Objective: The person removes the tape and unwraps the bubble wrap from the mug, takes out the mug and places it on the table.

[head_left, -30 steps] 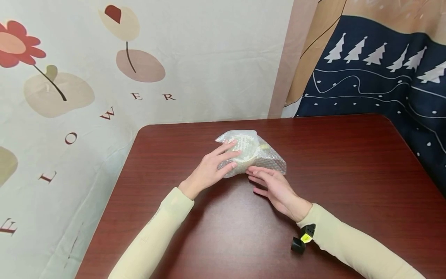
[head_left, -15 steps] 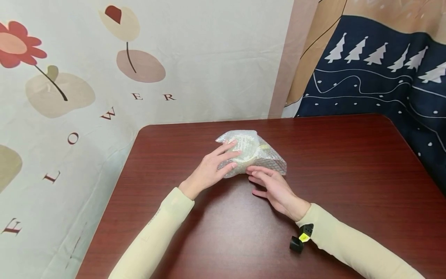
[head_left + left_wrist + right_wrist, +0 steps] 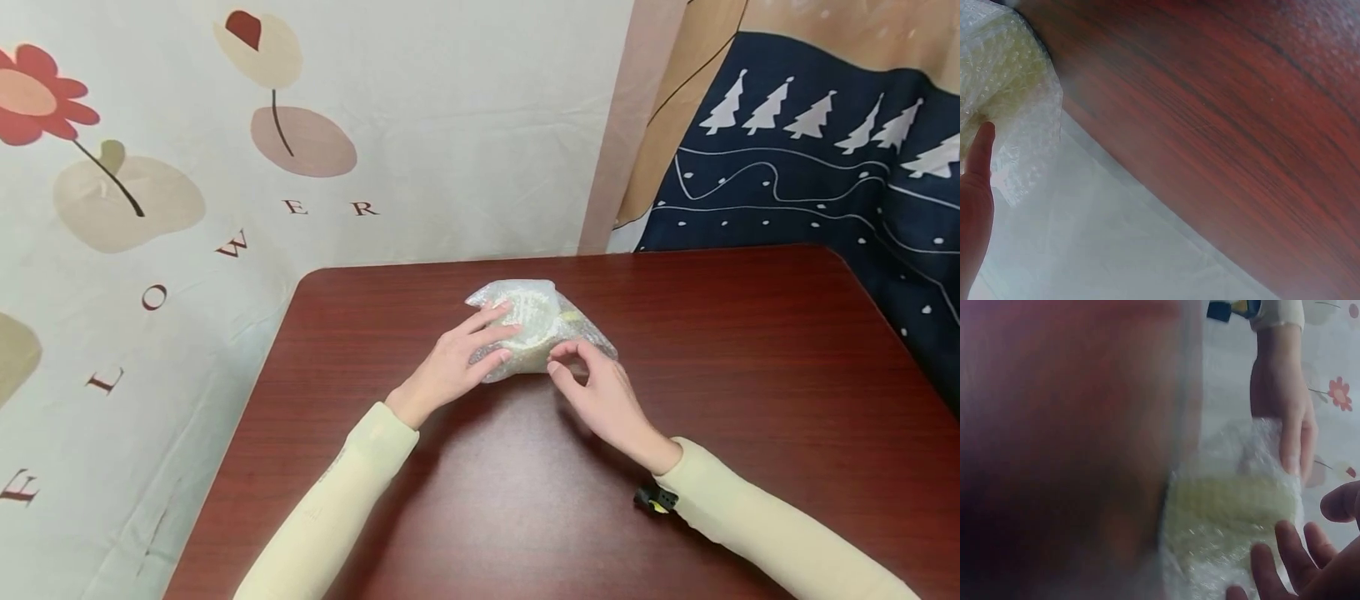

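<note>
The left hand [image 3: 450, 358] rests, fingers spread, on the bubble-wrapped bundle [image 3: 536, 310]; the right hand [image 3: 606, 400], loosely bent, thumb apart, is at its near side. The bundle, already wrapped, lies toward the table's [image 3: 750, 375] far edge; whether fastening remains, I cannot tell.

Package [image 3: 536, 304]: single, covered in clear bubble wrap [image 3: 1032, 144], wrinkled and shiny. Pale yellow-green contents [image 3: 1229, 497] show dimly through; their nature cannot be determined. Outline irregular, bulkier beneath the left hand [image 3: 453, 354], tapering to a flatter corner beside the right hand [image 3: 607, 396]. Small yellow patch [image 3: 572, 316] visible just beyond the right fingers. Package lies beneath the left fingertips; right-hand contact uncertain.
</note>
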The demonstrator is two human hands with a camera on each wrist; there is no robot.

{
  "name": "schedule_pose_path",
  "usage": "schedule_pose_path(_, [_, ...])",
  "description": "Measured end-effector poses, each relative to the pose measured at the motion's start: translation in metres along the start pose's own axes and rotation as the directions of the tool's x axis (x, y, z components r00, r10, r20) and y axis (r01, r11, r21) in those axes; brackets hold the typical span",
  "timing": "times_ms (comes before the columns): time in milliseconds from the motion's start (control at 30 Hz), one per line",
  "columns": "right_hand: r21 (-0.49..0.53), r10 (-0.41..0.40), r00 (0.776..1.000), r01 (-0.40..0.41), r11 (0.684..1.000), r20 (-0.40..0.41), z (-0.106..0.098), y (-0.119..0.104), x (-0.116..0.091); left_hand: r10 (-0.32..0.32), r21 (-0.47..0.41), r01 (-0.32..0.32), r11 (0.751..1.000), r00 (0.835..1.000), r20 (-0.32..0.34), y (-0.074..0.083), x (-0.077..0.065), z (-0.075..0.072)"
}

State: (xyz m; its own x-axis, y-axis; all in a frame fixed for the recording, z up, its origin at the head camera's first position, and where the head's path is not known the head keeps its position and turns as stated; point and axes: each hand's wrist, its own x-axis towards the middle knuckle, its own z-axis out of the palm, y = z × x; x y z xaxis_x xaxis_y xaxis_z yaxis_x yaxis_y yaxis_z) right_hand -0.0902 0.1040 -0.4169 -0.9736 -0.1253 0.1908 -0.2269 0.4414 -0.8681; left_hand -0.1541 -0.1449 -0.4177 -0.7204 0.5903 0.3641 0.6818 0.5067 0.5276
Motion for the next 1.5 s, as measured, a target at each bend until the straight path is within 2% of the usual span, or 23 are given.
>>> schedule_pose_path(133, [-0.089,-0.117,0.991,0.111,0.99,-0.064,-0.005,-0.001,0.002,0.0,0.003,0.0,1.0,1.0,-0.002,0.0,-0.001,0.0])
schedule_pose_path(300, [-0.137,-0.206,0.976,0.195,0.971,-0.072,-0.003,0.002,0.003,-0.007,0.016,0.007,1.0,1.0,-0.005,0.001,-0.001,0.002])
schedule_pose_path(533, [-0.235,-0.319,0.943,0.291,0.928,-0.092,0.001,0.007,0.002,-0.022,0.019,0.022,1.0,1.0,-0.01,0.004,-0.002,0.003])
schedule_pose_path(667, [-0.219,-0.282,0.955,0.257,0.941,-0.093,-0.001,0.006,0.005,-0.027,0.02,0.027,0.999,1.0,-0.002,0.005,-0.003,0.002])
schedule_pose_path(800, [-0.174,-0.189,0.98,0.175,0.969,-0.068,-0.006,0.002,0.011,-0.026,0.032,0.025,0.999,1.0,0.008,0.004,-0.004,0.002])
schedule_pose_path(933, [-0.131,-0.104,0.994,0.099,0.986,-0.027,-0.009,-0.003,0.016,-0.009,0.055,0.008,0.998,1.0,0.006,0.002,-0.004,0.003])
schedule_pose_path(1100, [-0.092,-0.062,0.998,0.062,0.994,0.0,-0.01,-0.007,0.019,0.003,0.067,-0.004,0.998,1.0,0.011,0.001,-0.004,0.004])
schedule_pose_path(1500, [-0.009,0.009,1.0,-0.009,1.0,0.024,-0.006,-0.011,0.02,-0.022,0.1,0.022,0.995,1.0,-0.004,0.005,-0.004,0.005])
